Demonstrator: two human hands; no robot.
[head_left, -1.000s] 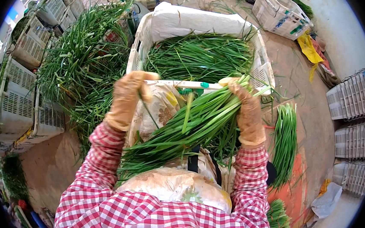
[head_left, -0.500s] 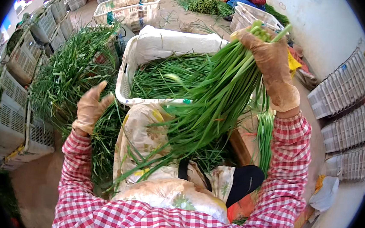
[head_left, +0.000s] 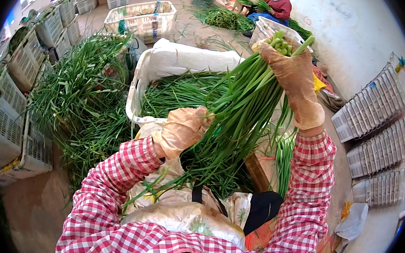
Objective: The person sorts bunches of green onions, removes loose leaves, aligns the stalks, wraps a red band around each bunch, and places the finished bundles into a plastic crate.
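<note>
My right hand (head_left: 294,81), in a stained tan glove, is closed around the thick stalk ends of a bunch of green chives (head_left: 250,99). The bunch is held up at the right, its long leaves trailing down and to the left over my lap. At the left edge of the bunch my gloved left hand (head_left: 179,130) is closed, with its fingertips at the leaves. Behind my hands stands a white plastic crate (head_left: 135,90) with more chives (head_left: 181,91) laid inside and a white rolled covering (head_left: 193,58) along its far side. The stained apron (head_left: 181,215) covers my lap.
A large heap of loose greens (head_left: 78,102) lies at the left, beside stacked crates (head_left: 4,115). More stacked crates (head_left: 370,109) lean by the right wall. Another white crate (head_left: 142,19) stands farther back. A seated person (head_left: 280,9) handles greens at the back.
My left hand has moved right from beside the heap to the bunch, and its spread fingers have closed. My right hand, still holding the bunch, has shifted slightly left and down.
</note>
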